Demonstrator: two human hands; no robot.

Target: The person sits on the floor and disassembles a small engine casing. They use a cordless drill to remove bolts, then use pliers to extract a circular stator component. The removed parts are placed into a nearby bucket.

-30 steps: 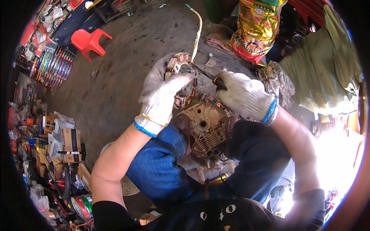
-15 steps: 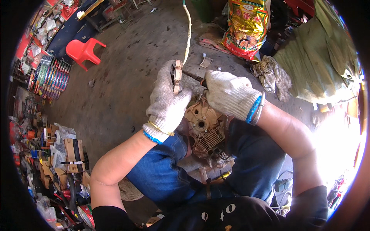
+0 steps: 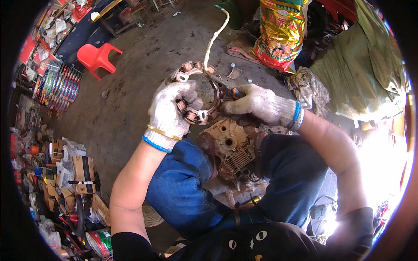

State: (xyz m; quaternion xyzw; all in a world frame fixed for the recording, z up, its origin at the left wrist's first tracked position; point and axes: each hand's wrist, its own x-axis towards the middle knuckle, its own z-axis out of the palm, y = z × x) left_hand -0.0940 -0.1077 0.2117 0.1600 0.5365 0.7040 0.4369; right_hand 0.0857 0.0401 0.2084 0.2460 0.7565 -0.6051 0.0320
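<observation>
Held up in front of me is a stator ring [image 3: 203, 115] with copper coils around it and a pale sleeved cable [image 3: 213, 41] rising from its far side. My left hand [image 3: 170, 102], in a white knitted glove, is closed around the ring's left side. In my gloved right hand [image 3: 263, 105] is a screwdriver [image 3: 235, 92], its dark shaft reaching across the ring's right side; whether the tip touches the coils I cannot tell. Below the ring, an engine casing [image 3: 237, 158] with cooling fins stands between my legs.
A curved metal piece [image 3: 235, 72] lies on the floor past my right hand, near a crumpled rag [image 3: 308, 89] and a yellow-red sack [image 3: 281, 37]. A red plastic stool [image 3: 96, 58] stands far left. Boxes and parts [image 3: 82, 172] crowd the left; a green tarp [image 3: 357, 65] hangs right.
The stator ring has turned from edge-on to showing its open face. My left hand has shifted left and round its side. The screwdriver has moved slightly with my right hand, which stays closed.
</observation>
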